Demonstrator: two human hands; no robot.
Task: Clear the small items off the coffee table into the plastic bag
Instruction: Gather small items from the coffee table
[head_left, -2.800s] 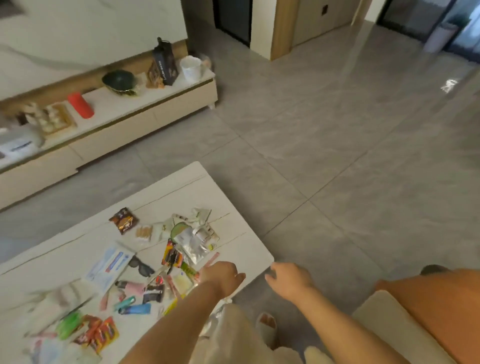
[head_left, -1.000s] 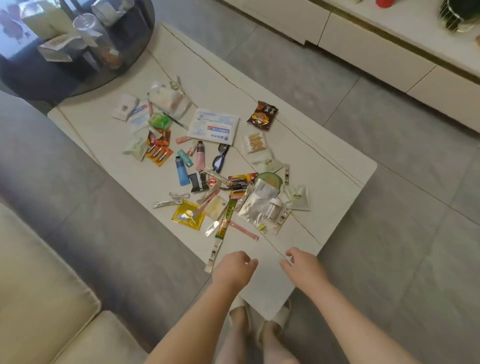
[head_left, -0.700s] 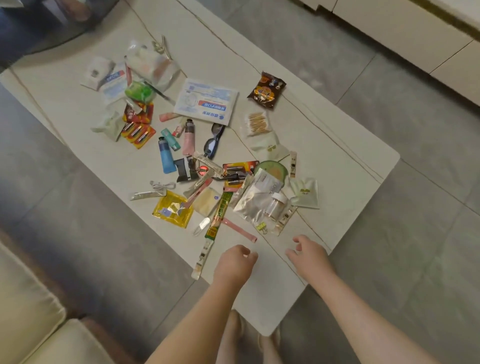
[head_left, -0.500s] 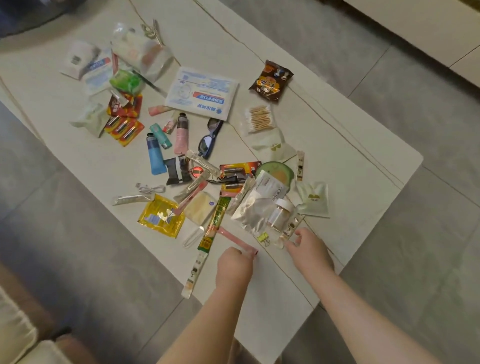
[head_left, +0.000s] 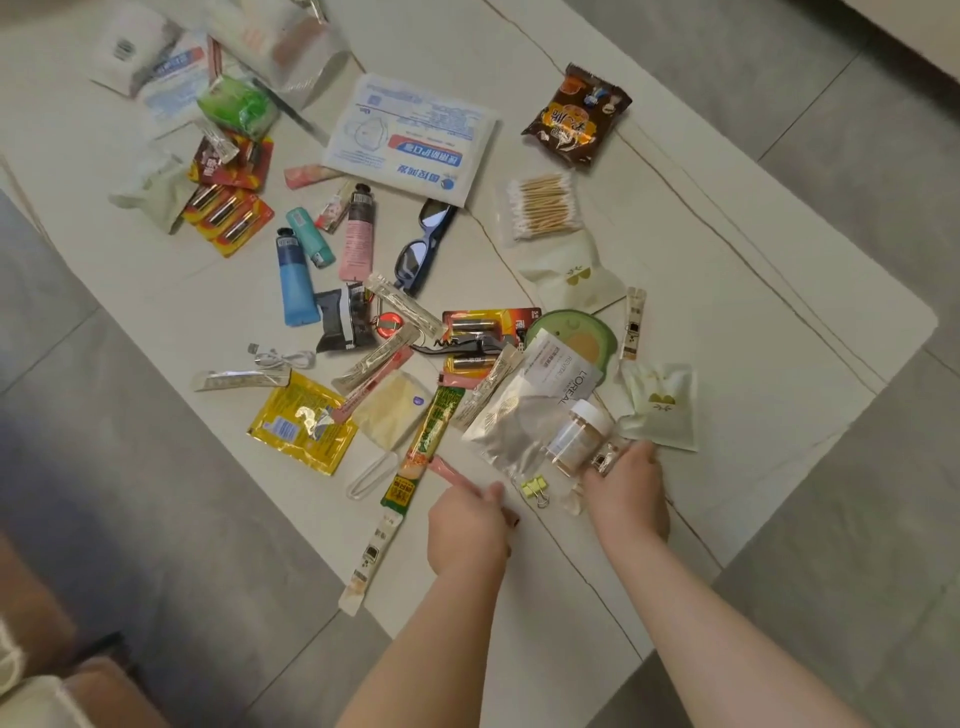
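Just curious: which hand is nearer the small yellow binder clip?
About even, the left slightly nearer. The left hand lies just left of the yellow binder clip; the right hand lies to its right.

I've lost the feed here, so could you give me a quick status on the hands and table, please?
Left hand pinching pink stick sachet. Right hand on small sachet beside jar. No bag visible.

Low in the frame, the left hand (head_left: 467, 525) pinches a pink sachet stick (head_left: 453, 472) on the white counter (head_left: 753, 322); the right hand (head_left: 626, 491) touches a small sachet (head_left: 605, 457) beside the clear jar (head_left: 576, 434) — a yellow binder clip (head_left: 535, 489) lies between the hands.
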